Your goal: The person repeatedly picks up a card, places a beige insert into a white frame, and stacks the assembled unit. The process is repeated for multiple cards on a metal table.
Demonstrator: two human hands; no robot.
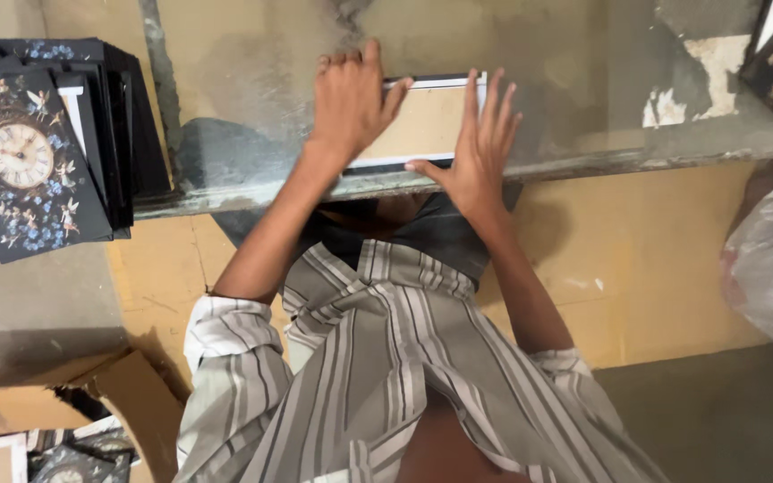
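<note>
1. Tan cardboard-backed panel (422,121) with white and dark edges is lying flat on the grey worktop (252,80), near its front edge.
2. Left hand (351,98) is pressing the panel's left end, fingers curled.
3. Right hand (480,148) is lying open, fingers spread, on its right end.
4. Stack of dark clock-print boards (33,143) is sitting well apart, left.

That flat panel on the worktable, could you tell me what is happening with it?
A person in a striped shirt presses a flat tan panel with a white and dark border onto the grey worktable. The left hand lies over its left end, fingers curled at the far edge; the right hand rests flat on its right side, fingers spread. To the left sits a stack of dark clock-printed boards; an open cardboard box stands below.
</note>
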